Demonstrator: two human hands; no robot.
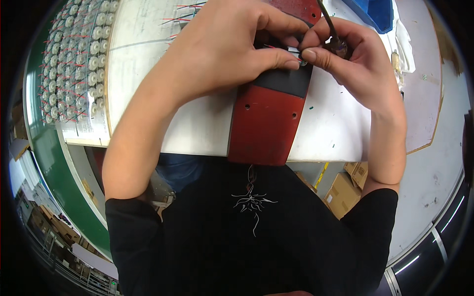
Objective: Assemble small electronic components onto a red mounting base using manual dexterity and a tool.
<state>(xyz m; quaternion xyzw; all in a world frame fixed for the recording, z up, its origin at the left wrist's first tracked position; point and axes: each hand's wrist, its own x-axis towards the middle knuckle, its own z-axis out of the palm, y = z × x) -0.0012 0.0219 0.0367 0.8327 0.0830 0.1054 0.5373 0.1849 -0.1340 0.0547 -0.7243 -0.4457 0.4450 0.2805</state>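
Over the red-and-black block (266, 126): my left grip (232, 49) and right grip (363, 66) pinch a small wired part (303, 62); dark rod (329, 22) tucked in right.

I can read no text. Below-right of the red block (265, 129), a carton (345, 191) bears a pale label (330, 198); it's too small.

Both my forearms cross the near edge of the table (197, 135), the left forearm (140, 130) slanting inward, the right forearm (388, 140) nearly straight. My left hand (222, 44) arches over, thumb (276, 59) stretched rightward beneath curved fingers. My right hand (363, 66) faces it, thumb and forefinger drawn close in a fine grip, fingertips nearly meeting the left's.
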